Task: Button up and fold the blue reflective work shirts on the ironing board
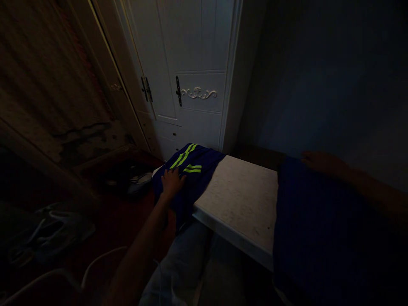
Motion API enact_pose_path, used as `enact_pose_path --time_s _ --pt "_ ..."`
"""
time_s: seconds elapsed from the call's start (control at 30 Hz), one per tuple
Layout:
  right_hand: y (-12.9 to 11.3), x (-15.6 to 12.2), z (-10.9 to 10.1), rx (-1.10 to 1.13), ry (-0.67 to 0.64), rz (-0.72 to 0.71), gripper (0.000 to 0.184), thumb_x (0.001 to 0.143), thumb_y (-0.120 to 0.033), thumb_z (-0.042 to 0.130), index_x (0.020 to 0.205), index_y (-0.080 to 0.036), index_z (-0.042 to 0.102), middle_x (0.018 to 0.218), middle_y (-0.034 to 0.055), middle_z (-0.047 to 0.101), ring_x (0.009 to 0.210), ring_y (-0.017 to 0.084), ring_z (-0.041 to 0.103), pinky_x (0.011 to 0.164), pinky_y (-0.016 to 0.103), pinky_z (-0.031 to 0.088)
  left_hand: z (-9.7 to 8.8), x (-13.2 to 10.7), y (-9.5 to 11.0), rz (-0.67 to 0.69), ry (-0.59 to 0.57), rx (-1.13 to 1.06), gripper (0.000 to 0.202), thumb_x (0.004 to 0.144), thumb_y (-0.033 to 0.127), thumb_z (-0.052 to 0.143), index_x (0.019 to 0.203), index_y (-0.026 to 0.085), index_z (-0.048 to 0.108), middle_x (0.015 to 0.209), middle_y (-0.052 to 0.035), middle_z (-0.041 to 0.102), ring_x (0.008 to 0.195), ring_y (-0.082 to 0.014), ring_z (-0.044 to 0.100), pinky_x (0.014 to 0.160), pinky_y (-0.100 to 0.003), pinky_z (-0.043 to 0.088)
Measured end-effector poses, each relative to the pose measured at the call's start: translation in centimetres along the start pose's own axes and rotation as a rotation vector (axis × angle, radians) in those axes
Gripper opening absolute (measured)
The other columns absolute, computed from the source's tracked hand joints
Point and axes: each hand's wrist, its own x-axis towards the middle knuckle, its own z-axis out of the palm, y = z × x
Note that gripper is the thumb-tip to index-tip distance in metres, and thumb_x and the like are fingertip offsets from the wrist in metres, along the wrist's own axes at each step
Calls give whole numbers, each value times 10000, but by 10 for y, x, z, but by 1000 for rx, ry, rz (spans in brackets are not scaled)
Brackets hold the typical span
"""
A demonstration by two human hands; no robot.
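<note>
My left hand (172, 182) lies with spread fingers on a dark blue cloth piece with yellow-green stripes (204, 178), which looks like a garment. That cloth covers the left end of a white table (242, 193) and hangs over its near edge. At the right, a second dark blue cloth (306, 221) drapes over the table's other end. My right hand (321, 163) rests at the far edge of this second cloth; its fingers are in deep shadow, so their grip is unclear. A strip of bare white tabletop shows between the two cloths.
A white wardrobe (200, 51) with dark handles stands behind the table. Dark bags or clothing (130, 178) lie on the red floor at the left, near a clear plastic bag (54, 233). A pale cable or tube (102, 257) curves at lower left. The wall (334, 85) is at right.
</note>
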Motion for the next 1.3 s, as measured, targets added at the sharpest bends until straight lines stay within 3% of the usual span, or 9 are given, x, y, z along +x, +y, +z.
enact_pose_path --time_s 0.07,0.2,0.33,0.6,0.67,0.8,0.97,1.17,1.3 --pt "-55 7 -2 38 -124 -166 329 901 -246 552 1190 -173 691 1229 218 643 1096 280 644 891 354 476 3 13 -4 23 -27 18 551 888 469 517 1331 141 536 1386 -201 523 1360 -397 363 1061 -558 325" --pt "-173 6 0 96 -111 -423 368 943 -248 454 1251 -157 633 1231 139 662 1096 267 636 908 361 484 12 33 -3 120 -23 -35 344 870 371 540 1092 150 682 1173 -194 638 1142 -337 566 952 -445 429" --pt "-264 5 17 212 -51 -433 364 931 -241 473 1258 -163 613 1192 116 678 1010 228 664 885 338 506 7 41 -6 129 103 -212 251 893 245 455 969 146 673 1041 -150 668 991 -262 620 847 -347 452" --pt "-368 44 35 521 52 -470 786 845 -192 555 1541 -185 189 1567 157 267 1294 263 492 1017 389 461 -75 -12 -16 413 231 -883 167 894 310 473 874 190 588 732 13 597 675 -147 545 620 -250 404" --pt "-384 55 30 540 -35 -584 682 867 -212 528 1508 -188 297 1555 134 312 1286 242 502 1041 375 438 -93 -36 -21 562 148 -939 171 899 316 475 838 192 576 691 18 578 626 -134 522 579 -240 392" --pt "-392 70 4 488 -141 -731 359 830 -95 461 1097 -165 691 1146 61 699 1068 183 635 979 305 465 -112 -63 -47 490 188 -1074 236 921 384 463 820 198 566 681 12 554 613 -133 514 541 -232 394" --pt "-350 74 -79 358 162 -614 397 762 -83 475 1088 -143 693 1079 89 708 991 210 647 900 327 476 -129 -53 -77 91 358 -1283 394 878 574 476 737 207 482 627 33 442 539 -118 428 473 -223 374" --pt "-285 34 -220 12 528 -492 322 805 -180 535 1080 -159 701 1064 73 712 988 224 645 865 330 455 -175 -19 -52 462 362 -894 691 632 574 735 1180 227 499 973 -28 618 840 -212 619 709 -306 512" --pt "-252 -19 -293 -147 656 -299 294 853 -303 585 1028 -104 712 1032 116 717 957 217 653 802 316 433 -212 14 -18 529 414 -598 673 707 360 717 1309 224 446 1115 -57 609 1027 -261 604 876 -377 497"
